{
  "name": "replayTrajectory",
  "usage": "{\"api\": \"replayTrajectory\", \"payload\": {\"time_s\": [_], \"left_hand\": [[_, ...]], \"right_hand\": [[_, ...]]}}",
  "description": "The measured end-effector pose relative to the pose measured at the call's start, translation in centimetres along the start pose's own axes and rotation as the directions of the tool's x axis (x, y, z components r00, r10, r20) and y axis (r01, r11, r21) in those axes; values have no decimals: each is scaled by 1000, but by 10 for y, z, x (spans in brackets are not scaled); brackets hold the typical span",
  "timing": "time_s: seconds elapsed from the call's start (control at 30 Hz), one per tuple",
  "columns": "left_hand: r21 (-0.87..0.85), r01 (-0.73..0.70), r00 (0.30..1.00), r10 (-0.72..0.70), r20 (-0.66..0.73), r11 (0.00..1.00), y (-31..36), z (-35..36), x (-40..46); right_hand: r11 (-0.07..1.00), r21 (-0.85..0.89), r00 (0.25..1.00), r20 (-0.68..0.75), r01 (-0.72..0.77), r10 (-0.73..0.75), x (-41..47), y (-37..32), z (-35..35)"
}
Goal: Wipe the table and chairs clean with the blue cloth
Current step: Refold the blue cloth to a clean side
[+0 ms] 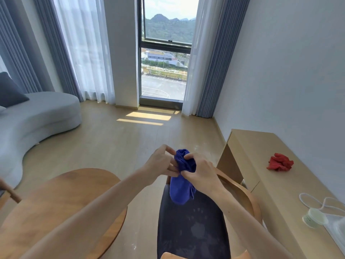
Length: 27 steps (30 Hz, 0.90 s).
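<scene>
Two bare forearms are showing in the head view, reaching in from the lower edge. Nothing is being worn on either one: no sleeve, cuff, watch, bracelet or glove is showing from the frame edge to the wrists. The left hand (162,161) and the right hand (200,171) are both bare, and no rings are showing on the fingers. The fingernails are looking short and unpainted, though small.

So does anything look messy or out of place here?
A crumpled red cloth lies on the side desk, and the dark chair seat shows pale smudges.
</scene>
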State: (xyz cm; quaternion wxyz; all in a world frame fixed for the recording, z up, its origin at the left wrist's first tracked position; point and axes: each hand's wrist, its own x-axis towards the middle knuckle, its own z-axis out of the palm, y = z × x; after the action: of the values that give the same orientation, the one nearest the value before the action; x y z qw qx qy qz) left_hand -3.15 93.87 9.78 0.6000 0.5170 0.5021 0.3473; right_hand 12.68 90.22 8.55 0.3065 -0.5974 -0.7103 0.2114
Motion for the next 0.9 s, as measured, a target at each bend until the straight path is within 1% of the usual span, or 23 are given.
{"api": "replayTrajectory", "payload": {"time_s": [0.07,0.1,0.13,0.17,0.2,0.23,0.27,0.3,0.33,0.4,0.53,0.63,0.7,0.77,0.83,0.9], "left_hand": [[58,-98,995,97,21,993,-2,-9,-1],[139,-174,984,176,2,975,-6,-16,-1],[269,-246,965,261,-20,931,-12,-26,-2],[409,-293,946,325,-9,864,-21,-36,-3],[503,-320,938,342,51,803,-30,-45,-6],[544,-317,947,294,132,777,-39,-51,-10],[550,-285,958,211,196,785,-49,-55,-14],[536,-240,964,136,227,809,-59,-57,-18],[505,-189,972,89,216,842,-69,-59,-20],[409,-118,989,70,132,905,-80,-62,-27],[233,-40,999,40,5,972,-92,-85,-43],[29,20,992,-16,-126,999,-110,-106,-60],[-125,66,971,-93,-219,990,-128,-120,-75],[-250,97,948,-166,-271,963,-147,-136,-91],[-292,118,925,-212,-316,949,-162,-151,-106],[-306,147,895,-258,-363,941,-175,-169,-119]], "right_hand": [[996,93,999,-34,10,-7,3,4,-5],[987,159,999,-40,11,-4,5,7,-7],[974,228,999,-45,8,2,7,9,-8],[954,300,999,-47,3,12,9,10,-9],[928,373,999,-40,-5,22,10,10,-10],[895,447,999,-24,-15,28,11,9,-9],[854,520,1000,0,-25,30,12,7,-8],[808,588,999,30,-37,23,13,6,-7],[766,641,998,60,-51,16,15,5,-5],[715,692,994,102,-98,37,20,6,1],[749,615,968,190,-246,162,30,19,26],[736,572,924,327,-362,199,30,25,57],[710,553,872,455,-437,183,29,23,81],[688,505,792,587,-521,169,28,16,108],[690,427,706,686,-585,174,23,8,134],[701,352,632,753,-620,180,19,-2,161]]}}
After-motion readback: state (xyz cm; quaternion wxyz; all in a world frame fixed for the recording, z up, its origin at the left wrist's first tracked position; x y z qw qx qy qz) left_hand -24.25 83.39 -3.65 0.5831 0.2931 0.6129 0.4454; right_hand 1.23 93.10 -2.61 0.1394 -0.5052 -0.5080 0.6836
